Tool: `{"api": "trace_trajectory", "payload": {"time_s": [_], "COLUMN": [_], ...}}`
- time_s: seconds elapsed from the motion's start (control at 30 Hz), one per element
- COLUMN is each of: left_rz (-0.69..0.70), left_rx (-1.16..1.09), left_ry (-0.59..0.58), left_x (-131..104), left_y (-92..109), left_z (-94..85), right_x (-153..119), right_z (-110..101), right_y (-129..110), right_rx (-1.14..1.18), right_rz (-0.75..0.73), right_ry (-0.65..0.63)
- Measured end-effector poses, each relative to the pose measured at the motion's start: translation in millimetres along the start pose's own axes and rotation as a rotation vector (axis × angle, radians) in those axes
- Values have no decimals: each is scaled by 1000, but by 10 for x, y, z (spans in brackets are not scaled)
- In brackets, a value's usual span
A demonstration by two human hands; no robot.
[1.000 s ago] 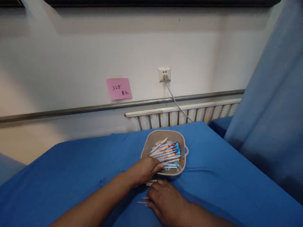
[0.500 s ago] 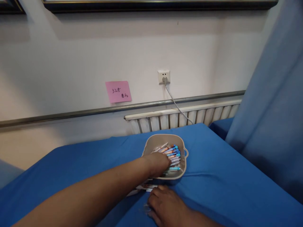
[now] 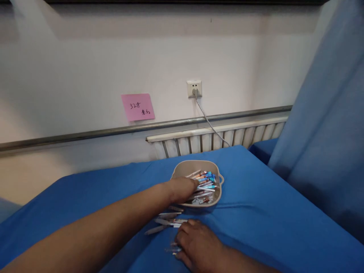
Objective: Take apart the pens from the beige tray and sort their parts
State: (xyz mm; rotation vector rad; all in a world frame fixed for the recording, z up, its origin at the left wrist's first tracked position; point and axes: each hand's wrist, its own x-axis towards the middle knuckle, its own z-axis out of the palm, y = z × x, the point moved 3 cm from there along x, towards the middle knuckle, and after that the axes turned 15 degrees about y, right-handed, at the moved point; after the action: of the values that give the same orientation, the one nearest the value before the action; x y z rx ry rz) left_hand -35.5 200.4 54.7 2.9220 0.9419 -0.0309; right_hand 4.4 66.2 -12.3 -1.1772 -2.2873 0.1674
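Note:
A beige basket (image 3: pixel 196 163) with a loop handle stands on the blue cloth, holding several pens (image 3: pixel 206 184) with blue, orange and white parts. Over its left side my left hand (image 3: pixel 183 189) reaches in, its fingers among the pens and mostly hidden. Several more pens (image 3: pixel 163 222) lie loose on the cloth in front of the basket. My right hand (image 3: pixel 196 240) rests on the cloth beside them, its fingers curled against the pen ends. A small clear item (image 3: pixel 173 249) shows by its thumb; what the fingers grip is hidden.
A blue cloth (image 3: pixel 256 227) covers the table. Behind it are a white radiator (image 3: pixel 199 144), a metal rail (image 3: pixel 113 131), and a wall socket (image 3: pixel 194 88) with a plugged cable. A pink note (image 3: pixel 138 107) is on the wall. A blue curtain (image 3: pixel 321 113) hangs at the right.
My left hand has moved slightly up and left within the basket, and the pens there have shifted. More of the loose pens on the cloth now shows. My right hand has barely moved.

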Motion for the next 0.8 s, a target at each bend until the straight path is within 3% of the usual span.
{"api": "trace_trajectory", "payload": {"time_s": [0.1, 0.2, 0.27, 0.37, 0.5, 0.57, 0.67, 0.8], "left_rz": [19, -40, -110, -200, -401, -414, -385, -361], "left_rx": [-54, -105, -118, -174, -268, -320, -331, -343], "left_ry": [52, 174, 243, 311, 279, 277, 321, 380], "left_x": [-82, -229, -432, -916, -1622, -1827, -1903, -1832], "left_y": [3, 23, 43, 105, 216, 305, 443, 564], "left_z": [-77, -217, -316, -394, -209, -38, 190, 333], "right_x": [-14, -39, -61, -89, -94, -92, -94, -101], "right_z": [-29, -85, -132, -191, -200, -168, -76, 3], "right_y": [-8, -20, -31, -50, -61, -36, -21, -55], "right_rx": [19, 44, 57, 82, 251, 430, 671, 738], "right_rz": [18, 15, 26, 65, 151, 267, 372, 321], "right_ry": [9, 1, -5, 1, 131, 249, 307, 268]}}
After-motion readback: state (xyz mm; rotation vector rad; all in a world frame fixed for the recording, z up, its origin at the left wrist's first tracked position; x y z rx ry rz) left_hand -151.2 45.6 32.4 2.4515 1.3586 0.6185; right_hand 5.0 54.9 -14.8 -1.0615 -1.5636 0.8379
